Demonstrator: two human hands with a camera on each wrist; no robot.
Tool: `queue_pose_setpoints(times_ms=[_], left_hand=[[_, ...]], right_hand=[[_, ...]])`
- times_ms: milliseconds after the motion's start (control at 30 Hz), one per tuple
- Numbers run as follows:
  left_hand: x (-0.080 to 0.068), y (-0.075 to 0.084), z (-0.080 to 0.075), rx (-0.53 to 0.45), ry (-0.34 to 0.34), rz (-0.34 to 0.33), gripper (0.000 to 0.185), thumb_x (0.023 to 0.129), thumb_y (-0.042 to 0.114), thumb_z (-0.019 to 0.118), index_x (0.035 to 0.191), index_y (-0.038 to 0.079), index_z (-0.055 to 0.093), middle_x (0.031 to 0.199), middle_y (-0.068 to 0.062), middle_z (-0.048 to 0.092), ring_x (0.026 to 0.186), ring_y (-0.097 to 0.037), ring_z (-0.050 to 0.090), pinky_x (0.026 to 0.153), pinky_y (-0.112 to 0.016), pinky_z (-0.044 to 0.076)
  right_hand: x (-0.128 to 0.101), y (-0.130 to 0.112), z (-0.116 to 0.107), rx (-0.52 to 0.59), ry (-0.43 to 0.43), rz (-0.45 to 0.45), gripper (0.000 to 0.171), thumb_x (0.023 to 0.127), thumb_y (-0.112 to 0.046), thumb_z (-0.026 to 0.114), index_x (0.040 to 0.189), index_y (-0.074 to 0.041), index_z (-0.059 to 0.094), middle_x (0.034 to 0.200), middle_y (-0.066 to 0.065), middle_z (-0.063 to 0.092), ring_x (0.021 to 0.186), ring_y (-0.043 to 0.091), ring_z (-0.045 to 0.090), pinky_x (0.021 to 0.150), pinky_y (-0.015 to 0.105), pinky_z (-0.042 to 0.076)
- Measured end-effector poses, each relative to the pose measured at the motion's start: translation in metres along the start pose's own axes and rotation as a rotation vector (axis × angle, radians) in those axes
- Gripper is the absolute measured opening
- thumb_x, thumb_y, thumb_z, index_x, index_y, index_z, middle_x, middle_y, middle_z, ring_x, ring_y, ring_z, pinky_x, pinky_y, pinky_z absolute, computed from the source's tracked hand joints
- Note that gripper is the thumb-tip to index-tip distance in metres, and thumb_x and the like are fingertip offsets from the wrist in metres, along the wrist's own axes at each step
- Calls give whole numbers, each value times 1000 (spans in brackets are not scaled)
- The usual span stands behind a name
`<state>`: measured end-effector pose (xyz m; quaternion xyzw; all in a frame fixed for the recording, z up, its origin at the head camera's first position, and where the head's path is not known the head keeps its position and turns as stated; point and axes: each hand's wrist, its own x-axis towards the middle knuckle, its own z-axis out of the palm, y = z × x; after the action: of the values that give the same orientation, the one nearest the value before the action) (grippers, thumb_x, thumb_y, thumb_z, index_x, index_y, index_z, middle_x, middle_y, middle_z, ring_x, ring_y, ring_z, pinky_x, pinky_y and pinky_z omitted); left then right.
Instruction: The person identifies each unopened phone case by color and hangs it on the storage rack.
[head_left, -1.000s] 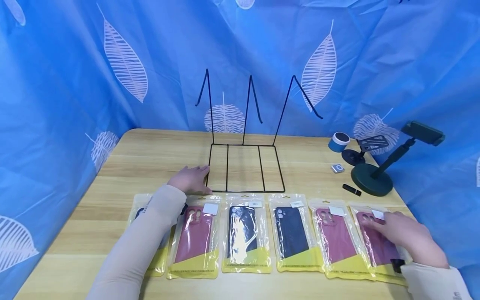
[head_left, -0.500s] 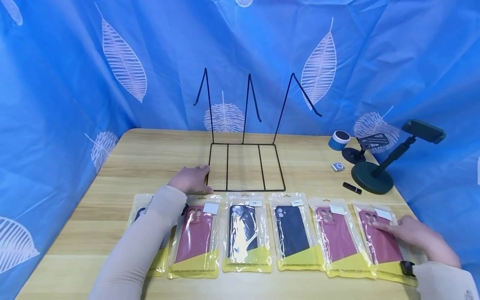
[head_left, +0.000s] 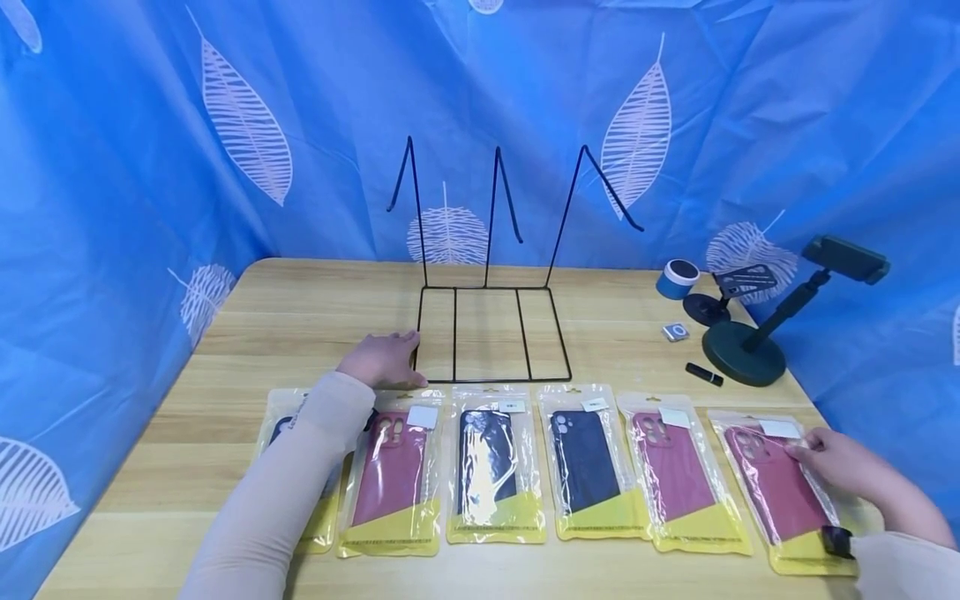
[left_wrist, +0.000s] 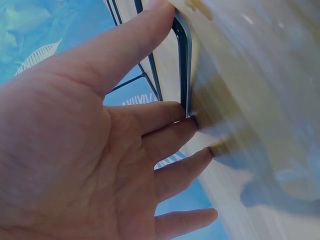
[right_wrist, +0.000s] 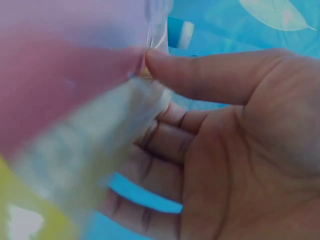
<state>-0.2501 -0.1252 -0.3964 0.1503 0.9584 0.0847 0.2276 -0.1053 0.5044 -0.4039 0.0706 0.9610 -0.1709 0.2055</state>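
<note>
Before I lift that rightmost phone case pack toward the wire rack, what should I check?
1. Right hand pinches the rightmost red case pack: ok, thumb and fingers on its edge.
2. Pack free of the neighbouring red pack: ok, apart.
3. Left hand steadies the wire rack: ok, fingers on the base corner.
4. Rack hooks bare: ok.
5. Pack's hang hole open: cannot tell.

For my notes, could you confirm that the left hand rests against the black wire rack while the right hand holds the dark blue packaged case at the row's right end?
Not quite: the packaged case in the right hand is dark red, as the head view shows. The left hand does rest against the black wire rack.
</note>
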Motion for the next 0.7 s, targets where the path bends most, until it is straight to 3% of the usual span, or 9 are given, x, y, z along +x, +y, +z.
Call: queue_pose_setpoints(times_ms=[233, 367, 433, 500, 567, 633, 700], left_hand=[[2, -1, 1, 7, 4, 8, 94, 91, 51, 66, 158, 6, 19, 165, -13, 18, 152, -38, 20, 122, -61, 12], [2, -1, 1, 19, 6, 12, 93, 91, 51, 65, 158, 6, 19, 166, -12, 18, 152, -38, 20, 122, -62, 12], [2, -1, 1, 20, 4, 13, 93, 91, 51, 65, 158, 6, 19, 166, -12, 17, 152, -38, 19, 122, -62, 12], [2, -1, 1, 18, 2, 13, 93, 91, 51, 65, 158, 5, 19, 166, -13, 17, 152, -38, 19, 122, -62, 12], [1, -1, 1, 13, -1, 14, 93, 92, 51, 65, 158, 5, 19, 166, -13, 17, 152, -38, 19, 122, -62, 12], [1, -1, 1, 12, -1, 15, 92, 92, 50, 65, 158, 5, 19, 166, -13, 17, 152, -38, 19, 122, -63, 13], [2, -1, 2, 14, -1, 16, 92, 92, 50, 64, 158, 5, 18, 166, -13, 17, 152, -39, 19, 122, -62, 13]], right_hand=[[-15, -29, -18, 141, 148, 31, 48, 103, -45, 47, 105, 3, 47, 84, 7, 64, 76, 17, 53, 62, 28, 39], [-21, -50, -20, 236, 254, -66, 58, 103, -41, 50, 131, 9, 40, 101, 30, 67, 71, 11, 62, 57, 30, 53], [-25, -65, -21, 257, 307, -124, 62, 103, -37, 52, 140, 9, 34, 108, 33, 66, 69, 4, 64, 57, 30, 56], [-28, -80, -24, 277, 364, -172, 59, 102, -35, 55, 142, 6, 38, 104, 24, 71, 70, -1, 65, 58, 25, 54], [-29, -97, -29, 278, 435, -200, 50, 101, -35, 58, 136, -1, 48, 97, -1, 74, 73, -8, 60, 60, 18, 49], [-29, -115, -33, 321, 502, -231, 43, 100, -35, 59, 131, -6, 55, 91, -24, 68, 77, -11, 59, 62, 13, 46], [-27, -135, -36, 400, 544, -274, 40, 100, -33, 59, 132, -11, 56, 92, -33, 61, 79, -11, 60, 64, 11, 47]])
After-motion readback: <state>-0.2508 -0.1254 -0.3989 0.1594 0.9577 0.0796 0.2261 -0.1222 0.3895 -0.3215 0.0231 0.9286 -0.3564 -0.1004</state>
